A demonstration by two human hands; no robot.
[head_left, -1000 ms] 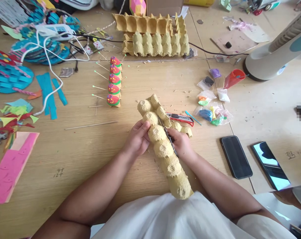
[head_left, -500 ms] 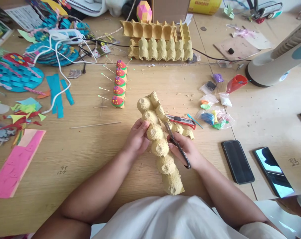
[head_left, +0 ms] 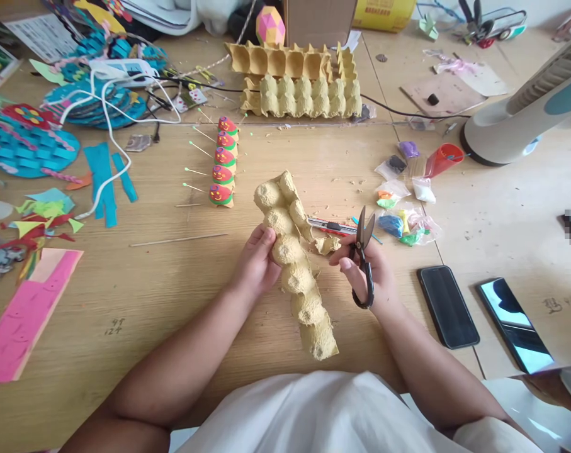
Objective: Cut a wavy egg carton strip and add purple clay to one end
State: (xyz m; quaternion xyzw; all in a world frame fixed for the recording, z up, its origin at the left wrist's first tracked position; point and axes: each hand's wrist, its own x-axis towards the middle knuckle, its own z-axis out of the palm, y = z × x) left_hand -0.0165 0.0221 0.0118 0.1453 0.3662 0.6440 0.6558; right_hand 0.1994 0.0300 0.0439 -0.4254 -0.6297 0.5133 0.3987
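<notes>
My left hand (head_left: 258,258) is closed on the upper left side of a yellowish egg carton piece (head_left: 298,277), thumb on top. The carton is held slanting over the table, bumpy cups facing up. A narrower cut strip (head_left: 298,217) runs along its upper right side, its lower end bent away towards my right hand. My right hand (head_left: 373,270) grips black-handled scissors (head_left: 363,251), blades spread and pointing up, apart from the carton. Its fingertips are close to the strip's end (head_left: 327,244); whether they touch it I cannot tell. A red utility knife (head_left: 335,226) lies behind, partly covered.
Painted caterpillar-like cups (head_left: 223,162) with pins stand at back left, beyond a thin stick (head_left: 179,240). More egg cartons (head_left: 308,94) lie at the back. Clay bags (head_left: 403,223), a red cup (head_left: 444,159), two phones (head_left: 448,306) and a fan (head_left: 497,132) are right.
The scissors have come away from the carton, moved right and turned blades up. The cut strip's lower end has swung out to the right. My left hand keeps its hold.
</notes>
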